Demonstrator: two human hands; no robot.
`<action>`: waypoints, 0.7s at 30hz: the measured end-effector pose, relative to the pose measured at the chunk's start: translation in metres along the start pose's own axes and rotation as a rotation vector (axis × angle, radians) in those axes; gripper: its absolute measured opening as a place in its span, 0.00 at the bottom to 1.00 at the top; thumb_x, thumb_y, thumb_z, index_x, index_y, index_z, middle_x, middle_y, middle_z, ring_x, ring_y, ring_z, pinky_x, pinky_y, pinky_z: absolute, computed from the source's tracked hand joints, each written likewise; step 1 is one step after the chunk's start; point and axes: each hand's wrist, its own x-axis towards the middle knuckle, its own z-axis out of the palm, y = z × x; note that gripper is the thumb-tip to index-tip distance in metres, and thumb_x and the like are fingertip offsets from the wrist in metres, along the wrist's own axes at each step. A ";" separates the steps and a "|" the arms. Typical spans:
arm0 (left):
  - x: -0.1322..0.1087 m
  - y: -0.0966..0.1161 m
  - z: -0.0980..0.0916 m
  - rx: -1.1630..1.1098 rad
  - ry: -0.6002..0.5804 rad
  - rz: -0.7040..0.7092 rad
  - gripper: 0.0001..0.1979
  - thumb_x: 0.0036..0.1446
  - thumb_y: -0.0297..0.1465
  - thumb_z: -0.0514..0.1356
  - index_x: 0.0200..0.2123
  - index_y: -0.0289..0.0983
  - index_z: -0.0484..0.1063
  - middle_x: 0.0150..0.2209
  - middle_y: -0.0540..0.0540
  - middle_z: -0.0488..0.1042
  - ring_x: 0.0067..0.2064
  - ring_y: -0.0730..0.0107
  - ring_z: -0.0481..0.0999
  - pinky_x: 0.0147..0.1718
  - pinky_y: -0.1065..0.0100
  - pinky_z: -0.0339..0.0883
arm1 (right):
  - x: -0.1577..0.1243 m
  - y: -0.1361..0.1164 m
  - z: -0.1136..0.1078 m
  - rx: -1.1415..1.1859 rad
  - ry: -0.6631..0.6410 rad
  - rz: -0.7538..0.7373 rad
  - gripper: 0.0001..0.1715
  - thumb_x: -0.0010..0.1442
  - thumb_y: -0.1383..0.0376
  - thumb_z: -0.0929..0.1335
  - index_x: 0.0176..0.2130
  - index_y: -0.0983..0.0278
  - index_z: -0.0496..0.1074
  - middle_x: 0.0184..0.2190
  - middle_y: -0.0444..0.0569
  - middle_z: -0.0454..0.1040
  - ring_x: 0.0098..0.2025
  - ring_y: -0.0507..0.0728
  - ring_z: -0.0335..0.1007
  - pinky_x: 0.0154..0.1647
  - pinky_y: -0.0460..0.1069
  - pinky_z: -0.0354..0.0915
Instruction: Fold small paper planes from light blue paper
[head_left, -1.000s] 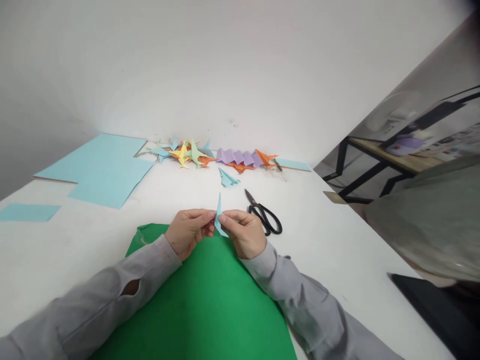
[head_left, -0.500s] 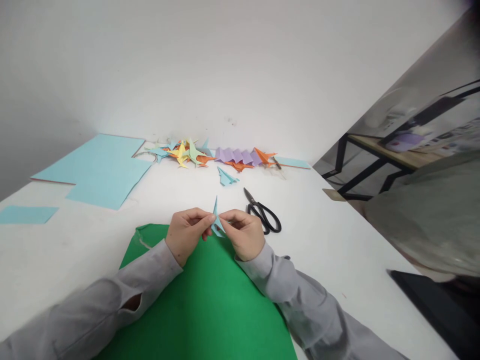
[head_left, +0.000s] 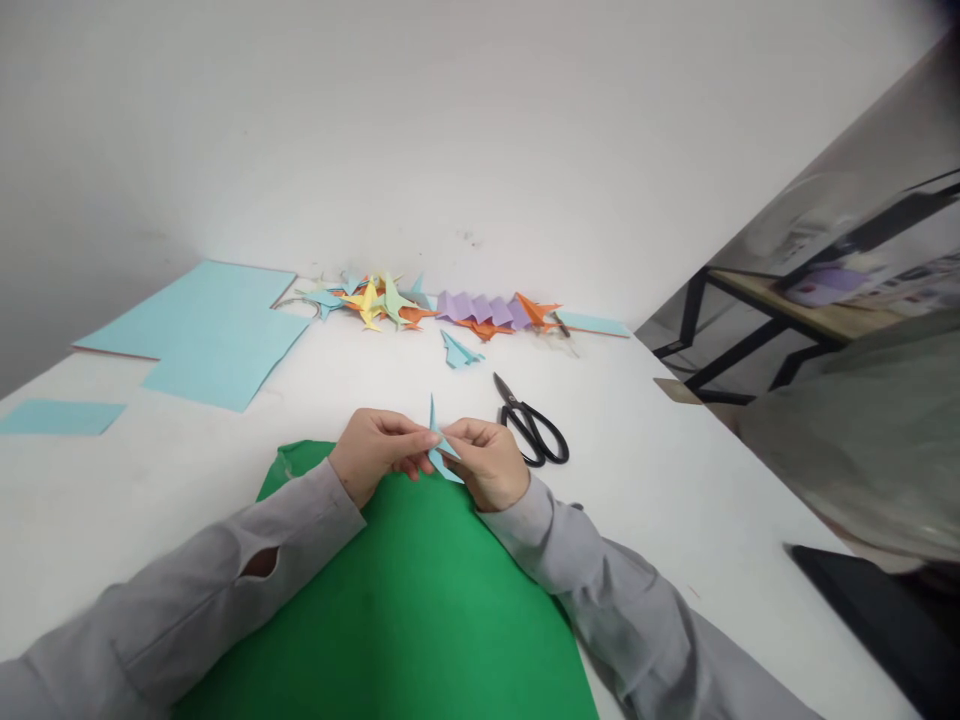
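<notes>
Left hand (head_left: 379, 452): thumb and forefinger pinch the light-blue, narrow, folded paper piece (head_left: 443, 466) on its left side, at about mid-length; the remaining fingers curl beneath. Right hand (head_left: 491, 465): thumb and forefinger pinch the same piece on its right side; its other fingers are largely hidden. The piece is held between the two hands, above the near edge of the white tabletop (head_left: 637, 480), with a thin point standing upright and a wider end slanting down to the right.

Handling, as judged: very light, stiff along layered creases, soft and easily bent at the thin point. Slipping is unlikely under dry fingertips; tearing or crumpling at the fold junctions is the greater risk. Recommended hold: the thick folded middle, with light pressure, leaving the thin point untouched.

Below the hands lies a bright-green sheet, apparently cloth (head_left: 390, 600); its exact material cannot be confirmed. Just beyond the right hand rest black-handled metal scissors (head_left: 513, 402). Farther out lies a small light-blue folded paper shape (head_left: 460, 352), apart from the hands. Near the wall: a heap of multicoloured folded paper shapes (head_left: 371, 303) and a purple pleated paper strip (head_left: 480, 312).
</notes>
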 end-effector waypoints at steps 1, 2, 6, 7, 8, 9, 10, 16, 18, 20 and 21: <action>0.000 0.000 0.000 0.012 0.001 0.008 0.11 0.34 0.33 0.68 0.20 0.30 0.74 0.14 0.47 0.71 0.16 0.77 0.67 0.15 0.75 0.60 | 0.000 -0.001 0.000 -0.005 -0.006 -0.002 0.11 0.37 0.62 0.75 0.19 0.66 0.72 0.12 0.41 0.69 0.15 0.46 0.60 0.17 0.42 0.54; 0.000 -0.001 0.000 0.016 0.003 0.021 0.11 0.35 0.33 0.68 0.20 0.30 0.74 0.14 0.48 0.71 0.16 0.77 0.67 0.15 0.75 0.60 | -0.001 -0.002 0.000 -0.016 -0.009 -0.008 0.11 0.37 0.62 0.75 0.19 0.66 0.72 0.12 0.41 0.69 0.15 0.47 0.60 0.17 0.42 0.54; -0.002 -0.002 0.003 -0.026 0.031 0.076 0.11 0.35 0.33 0.68 0.19 0.30 0.73 0.13 0.49 0.70 0.15 0.78 0.66 0.15 0.75 0.59 | -0.003 -0.009 0.003 -0.077 -0.008 -0.082 0.10 0.35 0.64 0.75 0.19 0.66 0.73 0.13 0.42 0.71 0.17 0.48 0.63 0.18 0.43 0.57; -0.002 -0.002 0.003 -0.043 0.040 0.083 0.11 0.34 0.33 0.68 0.19 0.31 0.73 0.13 0.50 0.70 0.15 0.78 0.66 0.14 0.75 0.59 | -0.003 -0.010 0.003 -0.088 -0.009 -0.101 0.10 0.35 0.65 0.75 0.20 0.65 0.73 0.14 0.42 0.72 0.17 0.48 0.63 0.19 0.43 0.58; -0.002 -0.002 0.004 -0.057 0.050 0.086 0.11 0.34 0.33 0.68 0.19 0.31 0.72 0.13 0.50 0.70 0.15 0.78 0.66 0.14 0.76 0.58 | -0.003 -0.011 0.003 -0.097 -0.013 -0.116 0.09 0.35 0.65 0.75 0.20 0.65 0.74 0.15 0.43 0.72 0.18 0.48 0.64 0.19 0.43 0.59; -0.003 -0.003 0.004 -0.068 0.057 0.086 0.11 0.34 0.33 0.68 0.18 0.31 0.72 0.13 0.50 0.69 0.15 0.78 0.66 0.14 0.76 0.58 | -0.003 -0.010 0.003 -0.102 -0.019 -0.127 0.09 0.35 0.66 0.75 0.21 0.65 0.74 0.16 0.43 0.73 0.18 0.48 0.64 0.20 0.43 0.59; -0.002 -0.003 0.004 -0.075 0.060 0.086 0.11 0.34 0.33 0.68 0.18 0.31 0.72 0.13 0.50 0.70 0.15 0.78 0.66 0.14 0.76 0.58 | -0.003 -0.010 0.002 -0.104 -0.027 -0.135 0.08 0.36 0.66 0.75 0.22 0.65 0.74 0.17 0.43 0.73 0.19 0.48 0.65 0.20 0.44 0.59; 0.000 -0.004 0.002 -0.069 0.076 0.115 0.10 0.36 0.32 0.67 0.19 0.30 0.72 0.13 0.50 0.70 0.15 0.78 0.66 0.14 0.76 0.58 | -0.004 -0.007 -0.001 -0.014 -0.148 -0.125 0.08 0.42 0.65 0.73 0.28 0.64 0.76 0.21 0.44 0.75 0.22 0.50 0.68 0.25 0.45 0.62; 0.000 -0.005 0.002 -0.079 0.105 0.127 0.10 0.37 0.32 0.67 0.20 0.31 0.73 0.13 0.50 0.70 0.15 0.79 0.65 0.14 0.76 0.58 | -0.005 -0.008 0.002 0.032 -0.187 -0.115 0.12 0.41 0.65 0.73 0.30 0.64 0.76 0.22 0.44 0.76 0.24 0.51 0.69 0.28 0.47 0.63; 0.000 -0.005 0.002 -0.086 0.123 0.142 0.09 0.38 0.32 0.66 0.20 0.31 0.72 0.13 0.50 0.70 0.15 0.79 0.65 0.15 0.76 0.59 | -0.005 -0.008 0.005 0.029 -0.159 -0.118 0.13 0.40 0.65 0.74 0.31 0.64 0.75 0.21 0.44 0.76 0.24 0.51 0.69 0.28 0.47 0.63; 0.000 -0.005 0.002 -0.085 0.125 0.151 0.09 0.39 0.32 0.66 0.20 0.31 0.72 0.13 0.50 0.70 0.15 0.79 0.65 0.15 0.76 0.59 | -0.005 -0.007 0.006 0.013 -0.120 -0.121 0.12 0.40 0.65 0.74 0.30 0.64 0.75 0.21 0.44 0.75 0.23 0.51 0.69 0.27 0.47 0.63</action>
